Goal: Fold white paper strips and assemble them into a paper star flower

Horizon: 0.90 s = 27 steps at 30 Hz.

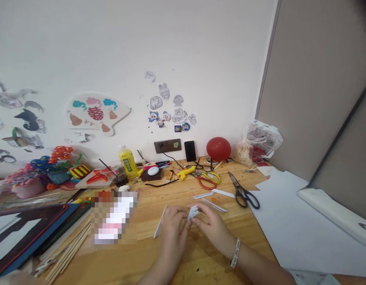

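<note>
A small folded white paper (192,212) is pinched between the fingertips of both hands, just above the wooden table (197,247). My left hand (173,227) is closed at the paper's left side, its thumb near the lower edge. From the right, my right hand (211,223) grips the same piece between thumb and fingers. A narrow white paper strip (160,222) sticks out beside the left hand; whether that hand touches it is unclear. Beyond the hands lie folded paper strips (214,205) and black-handled scissors (243,194).
White paper sheets (301,225) cover the right side, with a long white case (334,213) on them. At the back are a red balloon (219,149), a phone (190,151), a yellow glue gun (186,173) and a drink bottle (128,162). Wooden sticks (70,249) lie left.
</note>
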Tool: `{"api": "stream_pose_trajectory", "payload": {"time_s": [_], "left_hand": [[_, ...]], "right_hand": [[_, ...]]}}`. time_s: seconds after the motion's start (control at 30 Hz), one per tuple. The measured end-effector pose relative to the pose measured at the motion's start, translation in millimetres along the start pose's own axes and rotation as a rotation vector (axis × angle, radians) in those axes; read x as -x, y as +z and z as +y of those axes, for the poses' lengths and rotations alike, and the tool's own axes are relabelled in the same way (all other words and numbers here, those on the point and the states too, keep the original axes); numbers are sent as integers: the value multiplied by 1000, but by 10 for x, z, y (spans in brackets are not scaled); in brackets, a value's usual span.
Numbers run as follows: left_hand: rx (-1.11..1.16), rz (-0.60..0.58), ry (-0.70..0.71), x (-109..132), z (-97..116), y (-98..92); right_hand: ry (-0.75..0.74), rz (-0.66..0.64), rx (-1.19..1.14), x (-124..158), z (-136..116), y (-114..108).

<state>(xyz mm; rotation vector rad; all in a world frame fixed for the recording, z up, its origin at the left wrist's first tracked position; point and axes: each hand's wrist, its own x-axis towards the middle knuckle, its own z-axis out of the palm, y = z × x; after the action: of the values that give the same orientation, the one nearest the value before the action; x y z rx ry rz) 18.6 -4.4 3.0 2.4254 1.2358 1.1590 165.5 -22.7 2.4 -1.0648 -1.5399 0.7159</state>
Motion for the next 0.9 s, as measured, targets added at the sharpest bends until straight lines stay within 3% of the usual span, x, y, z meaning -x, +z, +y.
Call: {"api": "stream_pose_trajectory", "payload": {"time_s": [0.13,0.3,0.5,0.7,0.9], "left_hand": [[44,19,-54,-21,-20,14],[136,20,-110,-34,7,14],[395,-30,-261,-49,29,-4],[835,-199,-613,-25,1,48],[1055,-247,-721,-42,-35,31]], "right_hand": [[-101,85,51,-11,-22,-43],[-204,98,146,-2,-45,-75],[-190,-4,208,-10,-12,-84],[-181,-113,243,-24,-15,-101],[-121,-179,87,-15,-2,-99]]}}
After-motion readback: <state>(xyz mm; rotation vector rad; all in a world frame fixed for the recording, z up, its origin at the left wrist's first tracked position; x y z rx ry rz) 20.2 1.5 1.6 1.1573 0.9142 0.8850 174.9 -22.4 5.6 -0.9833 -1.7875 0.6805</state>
